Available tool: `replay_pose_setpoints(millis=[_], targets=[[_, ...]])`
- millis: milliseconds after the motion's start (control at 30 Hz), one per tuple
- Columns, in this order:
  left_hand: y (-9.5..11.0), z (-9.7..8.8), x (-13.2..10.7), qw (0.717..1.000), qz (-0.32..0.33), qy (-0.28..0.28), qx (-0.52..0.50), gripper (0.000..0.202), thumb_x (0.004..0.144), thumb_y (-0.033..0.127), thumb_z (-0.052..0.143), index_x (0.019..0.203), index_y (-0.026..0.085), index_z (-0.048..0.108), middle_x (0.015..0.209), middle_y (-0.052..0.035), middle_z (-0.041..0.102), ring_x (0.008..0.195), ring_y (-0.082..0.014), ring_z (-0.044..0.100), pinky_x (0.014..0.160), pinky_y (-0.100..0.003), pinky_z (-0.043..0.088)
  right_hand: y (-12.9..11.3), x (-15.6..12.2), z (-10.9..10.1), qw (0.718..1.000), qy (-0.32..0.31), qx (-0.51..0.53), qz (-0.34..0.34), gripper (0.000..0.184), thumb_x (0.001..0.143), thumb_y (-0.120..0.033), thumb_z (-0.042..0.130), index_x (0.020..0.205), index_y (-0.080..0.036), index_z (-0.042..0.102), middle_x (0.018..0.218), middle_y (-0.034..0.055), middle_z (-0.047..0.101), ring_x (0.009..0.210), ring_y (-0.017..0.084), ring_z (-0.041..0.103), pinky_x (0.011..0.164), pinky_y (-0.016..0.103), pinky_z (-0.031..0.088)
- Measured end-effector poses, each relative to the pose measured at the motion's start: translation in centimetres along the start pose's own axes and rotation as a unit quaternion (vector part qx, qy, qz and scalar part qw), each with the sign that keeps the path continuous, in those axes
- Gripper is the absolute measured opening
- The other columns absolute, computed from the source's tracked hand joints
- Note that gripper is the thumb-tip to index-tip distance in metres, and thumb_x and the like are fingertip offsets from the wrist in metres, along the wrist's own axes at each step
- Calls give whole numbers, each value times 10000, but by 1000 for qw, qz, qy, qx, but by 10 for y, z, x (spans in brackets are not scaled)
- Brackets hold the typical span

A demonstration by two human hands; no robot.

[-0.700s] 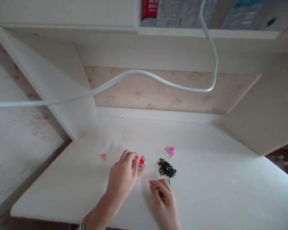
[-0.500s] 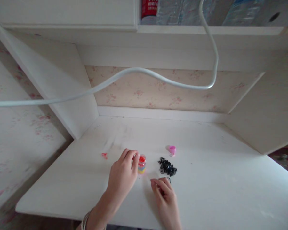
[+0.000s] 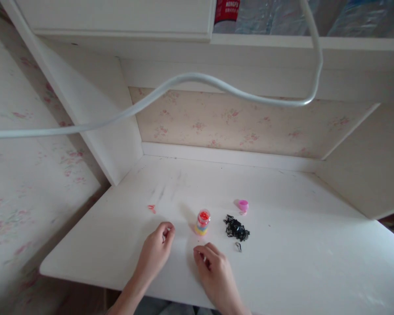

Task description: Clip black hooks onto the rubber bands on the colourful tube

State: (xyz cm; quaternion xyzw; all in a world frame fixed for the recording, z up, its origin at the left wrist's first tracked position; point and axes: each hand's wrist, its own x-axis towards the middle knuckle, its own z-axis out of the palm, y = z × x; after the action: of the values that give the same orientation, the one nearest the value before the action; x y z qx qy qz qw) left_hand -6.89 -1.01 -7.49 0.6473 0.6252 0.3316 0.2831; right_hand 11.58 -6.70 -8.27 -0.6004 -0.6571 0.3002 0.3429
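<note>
A small clear jar point(image 3: 202, 222) stands upright between and beyond my hands, filled with red, blue and yellow layers that look like small rubber bands. My left hand point(image 3: 156, 246) is closed to the left of the jar, fingers curled against the thumb and apart from it. In front of the jar, my right hand point(image 3: 213, 271) is pinched shut. Anything in either pinch is too small or hidden to name. Right of the jar lies a pile of black rubber bands point(image 3: 237, 228), with one loose black band point(image 3: 238, 246) in front of it.
A pink cap point(image 3: 243, 205) sits behind the black pile. Some red bands point(image 3: 152, 208) lie at the left on the white desk point(image 3: 302, 262). A white cable point(image 3: 197, 78) crosses the upper view below a shelf holding bottles point(image 3: 226, 11).
My left hand has drawn back from the jar's mouth, toward the left and nearer me. My right hand has shifted left, exposing the loose black band. The camera view has turned slightly.
</note>
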Motion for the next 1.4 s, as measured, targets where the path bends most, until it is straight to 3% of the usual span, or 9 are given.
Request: replay_pose_setpoints(millis=[167,367,500,667,867,1033,1167,1300,1400], targets=[[-30,-1,-5,985,-54,79,-145,297,835,475,541,929,207,625,811,-37,663,728,-186,617,666,-273,463,-38,28,41,989,-34,-125,-70,197,894,-169,482,806,-232,646,837,12,638,815,163,613,707,229,425],[-42,-6,-10,901,-154,188,-358,371,760,518,645,975,221,589,753,25,574,551,-88,468,497,-194,394,-62,96,87,969,-26,-234,-77,159,894,-230,487,898,-196,642,938,51,654,819,192,649,666,261,467],[-40,-5,-11,870,-166,198,-420,404,720,508,694,974,211,590,707,41,537,524,-63,428,483,-173,374,-70,125,109,954,-50,-289,-62,230,932,-281,446,948,-203,662,980,61,657,781,198,674,646,283,490],[-39,-5,-11,870,-164,175,-431,402,740,508,686,978,202,582,604,72,454,490,-57,374,461,-166,331,-71,129,117,947,-49,-315,-52,237,935,-183,412,975,-202,645,998,67,647,782,192,680,628,274,491],[-42,-6,-12,868,-161,172,-437,398,739,503,686,983,211,573,680,56,502,517,-64,402,480,-177,353,-76,102,93,952,-18,-300,-55,212,959,-191,392,959,-201,604,982,56,624,731,162,661,589,244,460],[-38,-8,-13,881,-151,159,-419,378,756,514,661,973,223,558,767,43,519,542,-69,413,491,-188,378,-88,50,52,985,52,-125,-104,291,990,-233,354,865,-206,615,857,32,617,711,125,620,615,209,438],[-36,-10,-14,893,-150,153,-395,387,754,524,657,966,214,564,812,23,522,577,-75,443,528,-193,417,-87,19,10,984,143,-14,-104,303,986,-305,369,913,-206,645,840,47,618,587,101,532,562,207,420],[-36,-9,-15,902,-141,141,-382,398,758,537,647,979,215,570,772,32,504,538,-69,400,465,-181,356,-69,23,-32,965,228,-83,-97,280,974,-326,396,975,-195,643,866,54,619,561,94,511,565,220,408],[-37,-8,-15,908,-132,135,-374,400,763,545,638,975,212,573,762,33,515,528,-69,396,456,-183,338,-57,35,-50,956,231,-150,-101,287,979,-317,372,967,-194,632,892,56,626,642,110,561,631,227,431]])
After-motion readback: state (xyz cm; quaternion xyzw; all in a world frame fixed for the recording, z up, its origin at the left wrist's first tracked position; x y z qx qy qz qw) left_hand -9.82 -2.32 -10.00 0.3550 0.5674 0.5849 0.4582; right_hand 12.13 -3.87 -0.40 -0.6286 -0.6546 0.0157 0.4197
